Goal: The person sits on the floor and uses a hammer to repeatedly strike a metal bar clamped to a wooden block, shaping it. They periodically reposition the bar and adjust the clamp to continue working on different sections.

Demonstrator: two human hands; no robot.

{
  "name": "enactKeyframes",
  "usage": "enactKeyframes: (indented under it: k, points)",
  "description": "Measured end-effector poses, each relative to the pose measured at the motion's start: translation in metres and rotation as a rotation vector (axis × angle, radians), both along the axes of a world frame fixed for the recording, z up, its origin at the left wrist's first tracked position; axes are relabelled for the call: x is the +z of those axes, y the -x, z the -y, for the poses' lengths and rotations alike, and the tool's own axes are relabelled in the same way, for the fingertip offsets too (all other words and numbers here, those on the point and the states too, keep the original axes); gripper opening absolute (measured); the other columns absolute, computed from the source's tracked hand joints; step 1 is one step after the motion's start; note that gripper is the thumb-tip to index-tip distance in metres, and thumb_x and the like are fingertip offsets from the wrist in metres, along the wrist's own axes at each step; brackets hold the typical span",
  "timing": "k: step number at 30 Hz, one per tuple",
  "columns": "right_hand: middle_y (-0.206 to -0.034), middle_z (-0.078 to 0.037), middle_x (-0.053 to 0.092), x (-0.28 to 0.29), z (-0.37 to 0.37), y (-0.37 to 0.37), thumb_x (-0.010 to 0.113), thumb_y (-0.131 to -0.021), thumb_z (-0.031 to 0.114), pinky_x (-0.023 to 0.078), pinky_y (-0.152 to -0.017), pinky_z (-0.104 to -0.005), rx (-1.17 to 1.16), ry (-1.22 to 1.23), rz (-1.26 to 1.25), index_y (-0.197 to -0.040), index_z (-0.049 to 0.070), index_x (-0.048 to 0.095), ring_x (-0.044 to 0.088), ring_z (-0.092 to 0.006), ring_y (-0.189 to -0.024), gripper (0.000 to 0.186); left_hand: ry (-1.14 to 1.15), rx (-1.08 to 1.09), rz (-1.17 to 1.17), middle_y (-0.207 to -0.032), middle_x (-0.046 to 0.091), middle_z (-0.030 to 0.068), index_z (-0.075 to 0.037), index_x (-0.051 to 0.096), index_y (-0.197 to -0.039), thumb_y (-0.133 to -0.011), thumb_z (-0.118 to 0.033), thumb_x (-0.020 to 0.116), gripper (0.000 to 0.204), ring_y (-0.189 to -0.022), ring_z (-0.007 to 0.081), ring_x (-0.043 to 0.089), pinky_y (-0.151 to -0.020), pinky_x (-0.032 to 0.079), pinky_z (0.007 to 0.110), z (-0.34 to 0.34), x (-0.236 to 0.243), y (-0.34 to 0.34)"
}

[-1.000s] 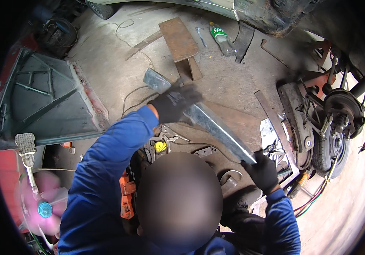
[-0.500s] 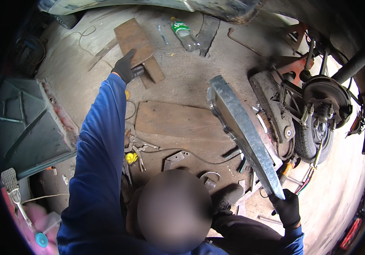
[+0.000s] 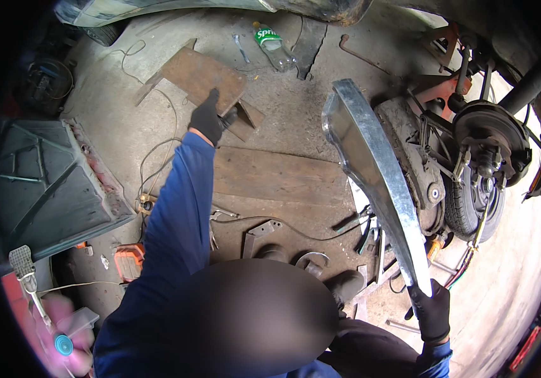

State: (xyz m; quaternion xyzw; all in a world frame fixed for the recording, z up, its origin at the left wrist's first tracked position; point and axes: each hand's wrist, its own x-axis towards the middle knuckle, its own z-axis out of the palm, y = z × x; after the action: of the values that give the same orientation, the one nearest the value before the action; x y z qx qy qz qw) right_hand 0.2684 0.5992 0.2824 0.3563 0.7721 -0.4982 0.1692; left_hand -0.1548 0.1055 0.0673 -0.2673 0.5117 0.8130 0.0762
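My gloved left hand (image 3: 214, 118) grips the front edge of a rusty brown plate (image 3: 191, 75), which has a second piece standing beneath it. My gloved right hand (image 3: 430, 309) holds the lower end of a long galvanized metal channel (image 3: 387, 189), tilted up away from me along the right. Under and between my hands lies a wide brown board (image 3: 270, 176), with cables, pliers and small metal pieces nearer me. A blurred round shape hides the bottom centre.
A dark panel (image 3: 56, 189) and spinning pink fan (image 3: 62, 334) are at left. An exposed brake hub (image 3: 488, 157), wheel (image 3: 466, 217) and suspension parts crowd the right. A car body (image 3: 220, 6) spans the top; a plastic bottle (image 3: 273, 50) lies below it.
My left hand left the galvanized channel and took hold of the rusty plate, which has since shifted right and toward me. The channel swung more upright along the right in my right hand.
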Motion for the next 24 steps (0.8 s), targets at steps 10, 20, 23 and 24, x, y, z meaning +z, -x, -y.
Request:
enactKeyframes:
  k: [10,20,23,24]
  points:
    - [-0.08,-0.002,0.071,0.031,0.028,-0.007,0.086,-0.094,0.018,0.056,-0.055,-0.0292,0.07,0.153,-0.139,-0.107,-0.005,0.074,0.062,-0.0088,-0.062,0.028,-0.126,-0.167,-0.007,-0.121,0.076,0.0137,-0.006,0.065,-0.134,-0.11,-0.034,0.067,0.037,-0.092,0.0306,0.08,-0.066,0.068,0.045,-0.12,0.032,-0.175]
    - [-0.076,-0.003,0.07,-0.019,0.107,0.041,0.083,-0.099,0.037,0.052,-0.068,-0.0321,0.469,0.037,-0.203,-0.108,-0.004,0.079,0.062,-0.0081,-0.073,0.043,-0.174,-0.657,0.225,-0.128,0.072,0.0253,-0.001,0.061,-0.141,-0.114,-0.047,0.054,0.054,-0.119,0.0396,0.072,-0.105,0.059,0.058,-0.058,0.008,-0.218]
    - [-0.072,-0.008,0.069,-0.051,0.137,0.064,0.083,-0.096,0.045,0.054,-0.061,-0.0346,0.436,0.125,-0.208,-0.107,-0.008,0.077,0.066,-0.0106,-0.067,0.055,0.175,-0.588,0.268,-0.124,0.073,0.0224,-0.002,0.062,-0.134,-0.109,-0.056,0.059,0.059,-0.115,0.0362,0.073,-0.104,0.059,0.055,-0.007,0.055,-0.178]
    - [-0.07,-0.01,0.069,-0.064,0.149,0.074,0.082,-0.095,0.048,0.055,-0.058,-0.0355,0.473,0.038,-0.258,-0.106,-0.009,0.077,0.068,-0.0119,-0.065,0.058,0.301,-0.556,0.278,-0.123,0.072,0.0219,-0.002,0.063,-0.131,-0.108,-0.059,0.061,0.061,-0.114,0.0357,0.072,-0.104,0.059,0.055,0.009,0.076,-0.161]
